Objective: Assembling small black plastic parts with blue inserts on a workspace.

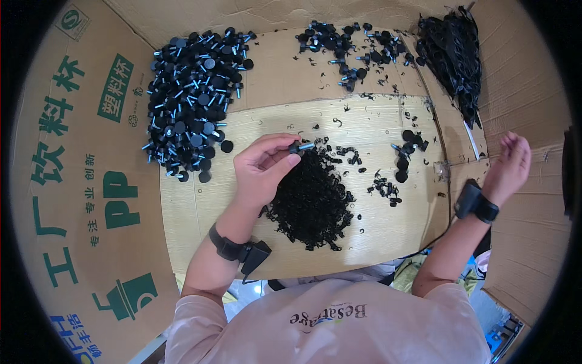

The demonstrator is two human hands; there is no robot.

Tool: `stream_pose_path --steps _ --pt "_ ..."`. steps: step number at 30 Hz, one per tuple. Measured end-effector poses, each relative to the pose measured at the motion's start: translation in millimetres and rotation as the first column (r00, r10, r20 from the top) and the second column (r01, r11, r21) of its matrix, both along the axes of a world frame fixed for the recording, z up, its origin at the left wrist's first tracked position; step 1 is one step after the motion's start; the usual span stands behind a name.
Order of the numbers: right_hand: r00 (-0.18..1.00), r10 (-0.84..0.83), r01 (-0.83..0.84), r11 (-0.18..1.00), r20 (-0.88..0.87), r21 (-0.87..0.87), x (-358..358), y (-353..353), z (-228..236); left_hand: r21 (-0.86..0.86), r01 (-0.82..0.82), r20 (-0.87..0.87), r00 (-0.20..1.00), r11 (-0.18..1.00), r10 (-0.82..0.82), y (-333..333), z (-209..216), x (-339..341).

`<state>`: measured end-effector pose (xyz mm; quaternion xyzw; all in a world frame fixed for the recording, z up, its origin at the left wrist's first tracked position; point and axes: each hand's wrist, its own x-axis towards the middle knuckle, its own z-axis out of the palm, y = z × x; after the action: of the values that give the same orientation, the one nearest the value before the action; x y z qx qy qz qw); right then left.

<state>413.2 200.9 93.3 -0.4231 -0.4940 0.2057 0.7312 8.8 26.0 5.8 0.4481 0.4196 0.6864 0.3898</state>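
Observation:
A black-headed screw with a bright metal shank is pinched between the thumb and fingers of my left hand, its shank pointing right. Under and beside that hand lies a dark heap of small black scraps. My right hand is raised off to the right by the cardboard wall, away from the screw. Its fingers are curled and bunched, and whatever they may hold is hidden. Close to it, at the upper right, sits a bundle of thin black strips.
A big pile of black-headed screws covers the left back. More screws lie at the back, and a few black pieces at right. Cardboard walls enclose the pale board. A cable runs near my right forearm.

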Motion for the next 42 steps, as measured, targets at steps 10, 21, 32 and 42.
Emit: stream_pose_path --steps 10,21,32,42 --pt "0.470 0.702 -0.860 0.500 -0.535 -0.099 -130 -73 -18 0.066 0.027 0.006 1.000 0.997 -0.027 0 0 5" --pt "0.496 0.824 -0.757 0.256 -0.274 -0.601 -234 -117 -64 0.152 -0.066 -0.422 0.898 0.986 0.124 -4 -5 5" --pt "0.485 0.633 -0.862 0.228 -0.604 -0.453 -237 -121 -63 0.351 -0.116 -0.692 0.637 0.929 0.341 3 0 12" --pt "0.187 0.519 -0.954 0.297 -0.834 -0.029 -220 -103 -75 0.158 -0.227 -0.177 0.951 0.961 0.254 -2 -2 5"
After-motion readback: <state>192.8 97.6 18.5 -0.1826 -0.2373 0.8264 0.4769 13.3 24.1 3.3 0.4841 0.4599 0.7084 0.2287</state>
